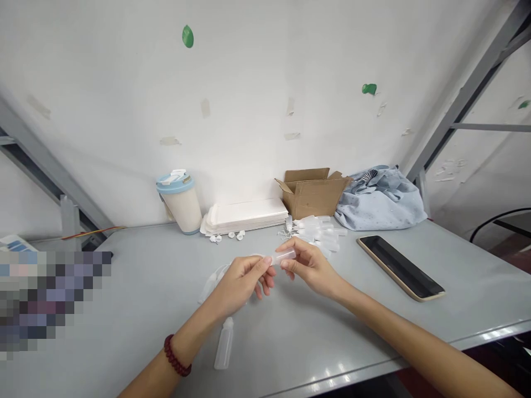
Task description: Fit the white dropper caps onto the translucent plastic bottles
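Between my two hands is a small translucent plastic bottle [285, 255], held almost level above the grey table. My left hand [248, 276] pinches its left end, hiding that end behind the thumb and fingers. The fingers of my right hand [309, 265] close around the right part of the bottle. Another small translucent bottle [224, 345] lies on the table near my left wrist. Behind my left hand, a whitish clear item [211, 284] is partly hidden. Several similar bottles [321, 232] lie in a pile beyond my right hand.
White caps [231, 235] lie before a stack of white boxes or envelopes [249, 214]. Along the wall stand a blue-lidded cup [180, 204], an open cardboard box [317, 196] and a light blue cloth bundle [379, 202]. A phone [400, 268] lies at the right.
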Motion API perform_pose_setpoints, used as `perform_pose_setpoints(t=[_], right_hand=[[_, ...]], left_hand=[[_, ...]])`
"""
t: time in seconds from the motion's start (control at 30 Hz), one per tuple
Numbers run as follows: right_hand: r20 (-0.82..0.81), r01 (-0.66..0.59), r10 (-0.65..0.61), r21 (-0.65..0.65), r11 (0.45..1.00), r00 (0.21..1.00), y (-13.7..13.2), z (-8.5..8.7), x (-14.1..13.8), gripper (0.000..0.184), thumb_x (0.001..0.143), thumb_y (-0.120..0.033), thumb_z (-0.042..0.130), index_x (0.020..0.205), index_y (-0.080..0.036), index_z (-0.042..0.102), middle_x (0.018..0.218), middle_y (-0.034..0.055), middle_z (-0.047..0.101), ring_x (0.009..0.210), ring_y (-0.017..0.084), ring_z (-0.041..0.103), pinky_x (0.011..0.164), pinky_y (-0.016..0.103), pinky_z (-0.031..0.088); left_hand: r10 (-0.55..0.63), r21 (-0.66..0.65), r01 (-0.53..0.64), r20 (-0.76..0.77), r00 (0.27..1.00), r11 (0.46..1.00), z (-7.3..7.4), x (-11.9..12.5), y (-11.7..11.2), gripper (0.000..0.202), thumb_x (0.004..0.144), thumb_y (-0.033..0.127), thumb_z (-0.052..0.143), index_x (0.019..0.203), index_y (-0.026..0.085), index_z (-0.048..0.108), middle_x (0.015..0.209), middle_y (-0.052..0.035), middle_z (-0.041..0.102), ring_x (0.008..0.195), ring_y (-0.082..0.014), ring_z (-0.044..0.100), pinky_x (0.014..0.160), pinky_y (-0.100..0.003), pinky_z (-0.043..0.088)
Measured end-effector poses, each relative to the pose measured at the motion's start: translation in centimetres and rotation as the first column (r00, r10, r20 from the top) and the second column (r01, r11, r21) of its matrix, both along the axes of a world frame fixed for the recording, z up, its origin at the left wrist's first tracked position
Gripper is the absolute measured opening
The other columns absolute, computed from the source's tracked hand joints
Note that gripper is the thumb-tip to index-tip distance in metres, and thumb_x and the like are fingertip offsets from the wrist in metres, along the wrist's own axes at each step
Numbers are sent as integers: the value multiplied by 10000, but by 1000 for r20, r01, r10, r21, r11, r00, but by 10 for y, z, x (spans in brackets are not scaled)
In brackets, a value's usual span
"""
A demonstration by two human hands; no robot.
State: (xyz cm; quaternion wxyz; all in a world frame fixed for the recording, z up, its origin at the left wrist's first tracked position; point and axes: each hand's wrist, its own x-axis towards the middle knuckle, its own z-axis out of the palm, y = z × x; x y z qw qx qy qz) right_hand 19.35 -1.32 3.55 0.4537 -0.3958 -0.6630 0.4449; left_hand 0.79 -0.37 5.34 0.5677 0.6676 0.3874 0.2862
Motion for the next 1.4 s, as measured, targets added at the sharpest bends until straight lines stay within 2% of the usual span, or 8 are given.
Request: perform_pose_setpoints(t=[0.33, 0.5, 0.63, 0.7, 0.87, 0.93, 1.13, 1.4], right_hand=[[-78, -29, 22, -92, 995, 997, 0, -2, -1, 276, 815, -438, 571, 879, -170, 556, 459, -86, 407, 377, 82, 410, 409, 226, 315], [-174, -73, 31, -241, 968, 984, 2, -2, -2, 315, 795, -469, 584, 768, -158, 548, 418, -101, 351, 328, 70, 365, 377, 221, 286], [-245, -112, 35, -307, 945, 969, 3, -4, -2, 311, 799, -455, 594, 731, -155, 550, 434, -98, 335, 339, 54, 321, 381, 216, 269], [-257, -108, 21, -329, 938, 966, 4, -5, -2, 319, 792, -464, 604, 721, -159, 542, 439, -100, 318, 348, 54, 310, 384, 214, 271], [-155, -9, -22, -199, 980, 988, 6, -4, -2, 320, 791, -488, 588, 784, -171, 545, 491, -62, 439, 429, 92, 421, 450, 241, 365], [-20, 116, -117, -52, 992, 993, 7, -1, 1, 291, 811, -460, 569, 890, -180, 565, 562, -29, 524, 505, 122, 494, 504, 260, 404], [260, 254, -366, 378, 890, 894, 14, 5, 14, 228, 894, -369, 466, 1012, -212, 581, 895, 72, 643, 755, 198, 586, 602, 297, 442], [236, 362, -589, 597, 715, 773, 21, 3, 25, 166, 882, -309, 498, 999, -204, 551, 950, 93, 637, 738, 191, 585, 570, 296, 474]], left_hand=[[50, 342, 34, -236, 971, 939, -1, -1, -4, 391, 902, 401, 388, 616, 171, 526, 573, 12, 521, 555, -122, 500, 541, -231, 387], [203, 819, 195, -351, 914, 540, -16, -3, -3, 281, 934, 225, 350, 740, 178, 548, 686, -30, 573, 627, -146, 510, 568, -257, 380], [316, 903, 326, -407, 857, 280, -23, -4, -3, 281, 938, 156, 314, 861, 165, 584, 744, -62, 603, 652, -172, 533, 575, -282, 402], [316, 893, 333, -424, 849, 303, -22, -3, -4, 281, 939, 170, 320, 863, 160, 591, 732, -61, 601, 645, -174, 535, 577, -284, 414], [175, 734, 189, -389, 905, 652, -12, -10, 11, 208, 916, 287, 417, 903, 200, 606, 844, -43, 638, 738, -163, 585, 665, -255, 463], [217, 690, 133, -397, 892, 712, -10, -24, 25, 217, 891, 290, 434, 965, 207, 621, 970, -59, 644, 837, -186, 601, 706, -268, 479], [610, 794, -36, -436, 662, 607, -24, -86, 73, 356, 820, 199, 355, 1033, 114, 628, 1073, -151, 618, 1020, -299, 559, 897, -427, 431], [564, 771, 38, -497, 660, 635, -47, -98, 90, 420, 794, 161, 341, 1135, 128, 584, 1227, -112, 574, 1127, -263, 516, 975, -393, 396]])
